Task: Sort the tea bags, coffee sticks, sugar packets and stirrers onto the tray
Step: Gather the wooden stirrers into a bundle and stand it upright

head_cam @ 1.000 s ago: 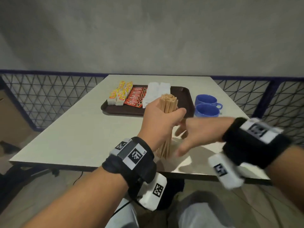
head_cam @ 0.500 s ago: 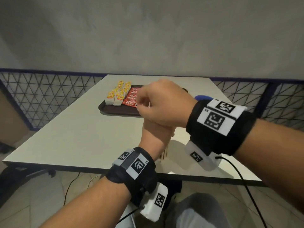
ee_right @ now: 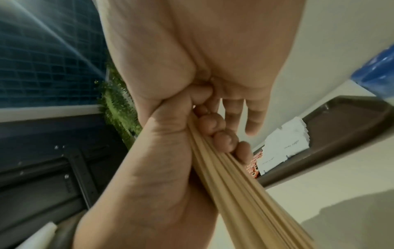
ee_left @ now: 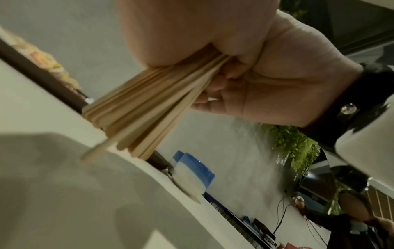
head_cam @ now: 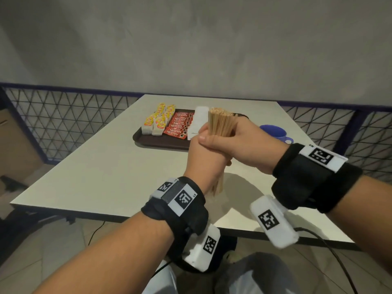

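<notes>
A thick bundle of wooden stirrers (head_cam: pixel 220 126) stands upright above the table's near half, in front of the brown tray (head_cam: pixel 161 143). My left hand (head_cam: pixel 205 158) grips its middle from the left. My right hand (head_cam: pixel 237 143) wraps round the bundle and over the left hand, thumb across it. The left wrist view shows the stirrers' lower ends (ee_left: pixel 132 118) fanned out, one sticking out further. On the tray lie yellow tea bags (head_cam: pixel 159 122), red coffee sticks (head_cam: pixel 178 126) and white sugar packets (head_cam: pixel 198 122) in rows, left to right.
A blue cup (head_cam: pixel 273 132) stands right of the tray, partly hidden by my right hand. The white table (head_cam: pixel 106 166) is bordered by a blue mesh fence (head_cam: pixel 63 119) and a grey wall. The tray's right part is hidden behind my hands.
My right hand rose from beside the bundle's lower part, passed over its top, and now clasps it together with the left hand. The left hand kept its hold.
</notes>
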Available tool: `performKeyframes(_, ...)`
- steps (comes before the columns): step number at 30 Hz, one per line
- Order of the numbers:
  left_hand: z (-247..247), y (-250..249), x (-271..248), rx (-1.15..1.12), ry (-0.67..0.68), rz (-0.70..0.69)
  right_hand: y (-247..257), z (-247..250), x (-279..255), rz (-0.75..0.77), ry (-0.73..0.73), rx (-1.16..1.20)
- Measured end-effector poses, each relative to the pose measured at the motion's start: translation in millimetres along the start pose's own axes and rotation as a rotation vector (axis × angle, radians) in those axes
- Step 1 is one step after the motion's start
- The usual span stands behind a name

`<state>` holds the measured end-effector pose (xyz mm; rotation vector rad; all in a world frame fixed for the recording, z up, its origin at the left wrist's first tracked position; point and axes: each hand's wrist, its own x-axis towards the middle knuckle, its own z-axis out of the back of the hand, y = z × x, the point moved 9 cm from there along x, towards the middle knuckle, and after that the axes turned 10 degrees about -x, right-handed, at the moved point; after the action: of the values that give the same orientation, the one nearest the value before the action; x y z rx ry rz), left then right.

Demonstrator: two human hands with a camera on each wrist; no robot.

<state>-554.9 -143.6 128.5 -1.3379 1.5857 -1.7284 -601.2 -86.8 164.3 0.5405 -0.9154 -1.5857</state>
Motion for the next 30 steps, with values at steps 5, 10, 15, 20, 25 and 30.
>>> performKeyframes(5, 0.4, 31.0, -13.0, 0.113, 0.184, 0.082, -13.6, 0.6, 0.1, 0.038, -0.160, -0.100)
performKeyframes(10, 2.1, 71.9, -28.5, 0.505, 0.412, 0.301, -36.5, 1.3, -3.2, -0.103, -0.338, 0.283)
performKeyframes(15, -5.1, 63.0, -28.7, 0.499, 0.445, 0.314, -38.4, -0.6, -4.0, -0.159, -0.423, 0.446)
performKeyframes(20, -1.6, 60.6, -32.0, 0.427, 0.565, 0.362, -23.9, 14.0, -2.4, -0.025, -0.505, 0.285)
performKeyframes(25, 42.2, 37.8, -21.8, 0.176, 0.356, 0.353, -41.0, 2.3, -5.3, -0.045, -0.472, 0.210)
performKeyframes(30, 74.4, 33.1, -19.3, -0.045, 0.042, 0.429, -45.1, -5.6, -3.8, -0.077, -0.379, 0.154)
